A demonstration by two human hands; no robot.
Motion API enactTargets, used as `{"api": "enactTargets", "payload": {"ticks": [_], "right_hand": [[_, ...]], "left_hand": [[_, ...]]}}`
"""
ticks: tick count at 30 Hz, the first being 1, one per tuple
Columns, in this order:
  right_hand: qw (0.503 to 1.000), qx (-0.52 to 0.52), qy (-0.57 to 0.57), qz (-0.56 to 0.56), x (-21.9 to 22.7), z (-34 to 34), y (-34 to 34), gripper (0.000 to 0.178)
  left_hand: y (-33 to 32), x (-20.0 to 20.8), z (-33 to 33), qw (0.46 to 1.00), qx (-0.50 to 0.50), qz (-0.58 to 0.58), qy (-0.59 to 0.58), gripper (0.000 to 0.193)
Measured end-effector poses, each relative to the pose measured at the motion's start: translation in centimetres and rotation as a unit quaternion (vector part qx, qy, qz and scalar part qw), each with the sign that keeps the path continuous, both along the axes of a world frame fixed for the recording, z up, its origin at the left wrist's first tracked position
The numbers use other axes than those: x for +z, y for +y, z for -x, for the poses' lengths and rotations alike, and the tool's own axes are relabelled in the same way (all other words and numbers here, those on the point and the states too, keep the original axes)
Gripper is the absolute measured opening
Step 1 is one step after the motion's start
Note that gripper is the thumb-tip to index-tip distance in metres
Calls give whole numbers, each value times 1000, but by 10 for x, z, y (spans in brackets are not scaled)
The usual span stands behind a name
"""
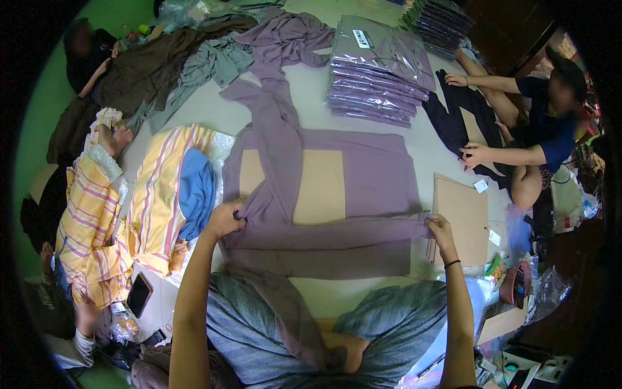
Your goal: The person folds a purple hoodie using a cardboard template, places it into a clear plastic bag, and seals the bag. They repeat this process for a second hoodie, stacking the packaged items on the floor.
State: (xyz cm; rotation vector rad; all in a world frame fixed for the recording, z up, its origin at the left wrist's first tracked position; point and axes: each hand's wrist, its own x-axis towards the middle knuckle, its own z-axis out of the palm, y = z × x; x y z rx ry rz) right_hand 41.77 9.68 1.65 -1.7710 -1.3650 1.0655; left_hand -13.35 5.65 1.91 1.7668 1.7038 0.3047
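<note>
A green wall [48, 107] bounds the left edge of the pale, glossy floor [311, 94]. Near it, a brown cloth [146, 65] spreads toward the far left corner, beside a seated person [84, 58]. Nearer lie a phone [138, 295] and a yellow striped cloth [159, 159], with a blue cloth [197, 194] along its right side. The hands are well apart: the left hand [225, 219] clutches a bunched fold of the mauve garment [379, 172], spread mid-floor with a cardboard panel [325, 185] on it. Toward the far edge stands a stack of bagged garments [382, 74]. The right hand [440, 232] pinches the folded strip's right end, beside cardboard sheets [460, 217]. At the right edge, a co-worker [564, 133] handles a black garment [447, 110].
</note>
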Motion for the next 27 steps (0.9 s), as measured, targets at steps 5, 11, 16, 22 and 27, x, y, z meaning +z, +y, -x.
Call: {"api": "enactTargets", "payload": {"ticks": [5,11,16,22,27], "right_hand": [[876,47,-400,-265,8,44,-24,30],[830,229,-475,-184,23,103,-47,37],[895,238,-299,-227,33,188,-14,31],[888,295,-252,-248,9,391,65,46],[770,189,-500,-348,-21,467,113,55]], "left_hand": [[-4,-1,-4,999,28,-11,21,43],[-12,-13,-8,986,97,-88,-101,38],[-19,-23,-23,977,197,-84,-24,36],[-21,-34,-21,968,185,-171,-17,40],[-18,-30,-13,976,136,-134,-109,45]]}}
